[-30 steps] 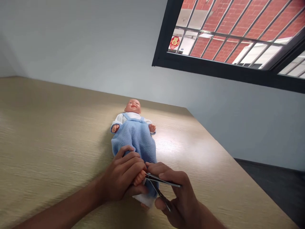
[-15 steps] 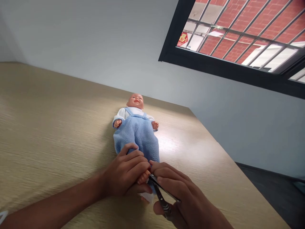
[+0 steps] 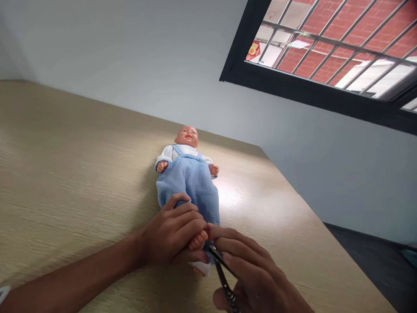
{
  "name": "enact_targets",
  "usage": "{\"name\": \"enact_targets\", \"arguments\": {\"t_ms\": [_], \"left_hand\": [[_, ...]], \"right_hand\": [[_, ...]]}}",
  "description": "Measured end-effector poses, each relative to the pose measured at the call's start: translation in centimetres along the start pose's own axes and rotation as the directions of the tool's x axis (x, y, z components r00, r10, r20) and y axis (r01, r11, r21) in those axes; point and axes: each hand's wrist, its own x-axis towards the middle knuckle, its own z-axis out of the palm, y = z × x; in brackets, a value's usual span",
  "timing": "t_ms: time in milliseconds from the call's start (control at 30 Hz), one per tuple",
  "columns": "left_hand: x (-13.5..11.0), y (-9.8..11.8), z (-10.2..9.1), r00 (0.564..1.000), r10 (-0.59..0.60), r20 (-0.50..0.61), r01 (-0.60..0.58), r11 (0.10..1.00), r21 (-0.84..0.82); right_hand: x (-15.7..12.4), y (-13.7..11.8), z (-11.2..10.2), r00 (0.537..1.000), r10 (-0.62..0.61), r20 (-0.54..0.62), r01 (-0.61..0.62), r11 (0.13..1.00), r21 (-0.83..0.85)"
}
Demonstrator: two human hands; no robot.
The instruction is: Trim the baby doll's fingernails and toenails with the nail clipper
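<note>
Since the prior view, the slim metal clipper has tilted slightly toward 6 o'clock, its head just beside the doll's foot. The left hand, forearm entering from 8 o'clock, clasps that foot with fingers curled closed around it. The right hand, forearm entering from 5 o'clock, holds the clipper in narrowly set fingers. The baby doll, wearing blue fleece overalls, lies face up at 12 o'clock on the wood-grain tabletop.

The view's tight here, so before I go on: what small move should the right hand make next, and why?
Probably ease the metal nail clipper slightly toward the doll's foot. Its tip sits right beside the toes, the left hand is already steadying that foot, and the right hand has the tool gripped. Contact is hard to tell.
</note>
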Motion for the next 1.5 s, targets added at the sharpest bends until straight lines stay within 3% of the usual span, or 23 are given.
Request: {"name": "enact_targets", "arguments": {"t_ms": [167, 400, 500, 600, 933, 1133, 1300, 1500], "left_hand": [[0.0, -0.1, 0.0, 1.000, 0.001, -0.001, -0.001, 1.000, 0.000], [0.0, -0.2, -0.1, 1.000, -0.006, -0.007, 0.006, 1.000, -0.001], [0.2, 0.0, -0.4, 1.000, -0.017, 0.012, 0.017, 1.000, 0.006], [0.4, 0.1, -0.7, 0.999, -0.024, 0.036, 0.023, 0.999, 0.024], [0.6, 0.0, -0.8, 1.000, -0.010, 0.023, 0.009, 0.999, 0.041], [0.2, -0.3, -0.5, 1.000, 0.009, 0.024, -0.009, 1.000, 0.014], [-0.1, -0.5, -0.3, 0.999, 0.004, 0.040, -0.004, 1.000, 0.008], [0.1, -0.3, -0.5, 0.999, 0.009, 0.035, -0.009, 1.000, 0.012]], "right_hand": [[-1.1, 0.8, 0.5, 0.999, -0.037, -0.008, 0.037, 0.999, 0.013], [-0.2, 0.3, 0.4, 0.998, -0.056, 0.014, 0.057, 0.997, -0.058], [0.5, -0.3, 0.2, 1.000, 0.021, 0.013, -0.019, 0.992, -0.124], [1.0, -0.7, 0.4, 0.990, 0.134, -0.051, -0.137, 0.987, -0.078], [1.2, -1.0, 0.5, 0.988, 0.135, -0.069, -0.141, 0.987, -0.083], [-0.8, 0.6, 0.8, 0.996, -0.078, -0.035, 0.077, 0.996, -0.044], [-1.1, 1.3, 1.3, 0.993, -0.106, -0.059, 0.105, 0.994, -0.008], [-0.2, 0.4, 0.8, 0.996, -0.088, 0.001, 0.088, 0.993, -0.078]]}}
